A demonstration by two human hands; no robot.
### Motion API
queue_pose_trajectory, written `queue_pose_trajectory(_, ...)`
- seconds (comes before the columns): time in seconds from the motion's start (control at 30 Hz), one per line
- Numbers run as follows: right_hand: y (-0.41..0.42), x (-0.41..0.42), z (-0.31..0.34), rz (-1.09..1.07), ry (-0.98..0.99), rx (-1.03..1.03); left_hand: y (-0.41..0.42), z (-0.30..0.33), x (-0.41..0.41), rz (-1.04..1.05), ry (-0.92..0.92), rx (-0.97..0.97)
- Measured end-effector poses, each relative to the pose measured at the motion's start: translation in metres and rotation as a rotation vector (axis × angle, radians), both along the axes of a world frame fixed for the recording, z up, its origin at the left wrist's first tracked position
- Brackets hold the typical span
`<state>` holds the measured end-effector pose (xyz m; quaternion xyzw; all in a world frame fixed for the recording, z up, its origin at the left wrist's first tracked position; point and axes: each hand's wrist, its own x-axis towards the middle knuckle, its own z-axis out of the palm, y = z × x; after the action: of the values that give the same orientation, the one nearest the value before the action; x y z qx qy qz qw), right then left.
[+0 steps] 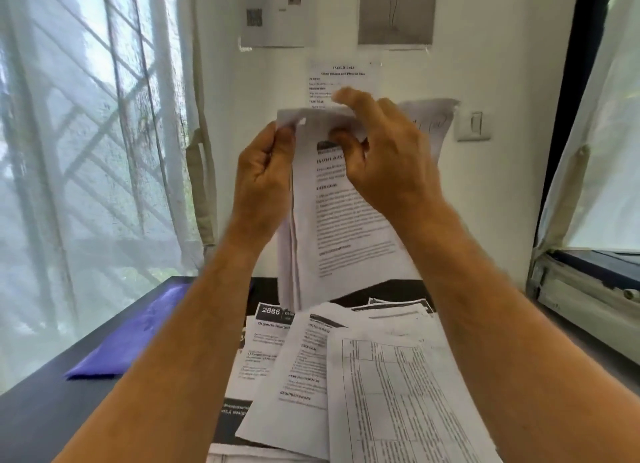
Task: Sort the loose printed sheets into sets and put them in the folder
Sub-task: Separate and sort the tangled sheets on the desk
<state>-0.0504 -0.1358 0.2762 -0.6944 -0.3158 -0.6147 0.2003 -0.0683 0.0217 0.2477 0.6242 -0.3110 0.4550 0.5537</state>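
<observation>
I hold a small stack of printed sheets (346, 227) upright in the air above the desk. My left hand (265, 171) grips its left edge near the top corner. My right hand (381, 154) pinches the top edge, thumb in front and fingers curled over the back, where another sheet (436, 123) sticks out to the right. Below, several loose printed sheets (346, 376) lie overlapping on the dark desk (69, 410), one with a table grid, one headed 2886. A purple folder (138, 334) lies flat on the desk to the left.
Papers (277, 12) are taped to the white wall behind, with a light switch (474, 125) to the right. Curtained windows stand at the left and right. A grey window ledge (588, 289) runs along the right side of the desk.
</observation>
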Motion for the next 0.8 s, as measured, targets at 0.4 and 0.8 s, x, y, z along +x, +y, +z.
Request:
queue_pose_trajectory(0.4, -0.017, 0.011, -0.084, -0.303, 0.616, -0.182, -0.034, -0.111, 0.037, -0.271, 0.740, -0.327)
queue_pose_trajectory(0.8, -0.049, 0.042, -0.244, -0.026, 1.009, 0.087, -0.041, -0.226, 0.052, -0.152, 1.120, -0.366)
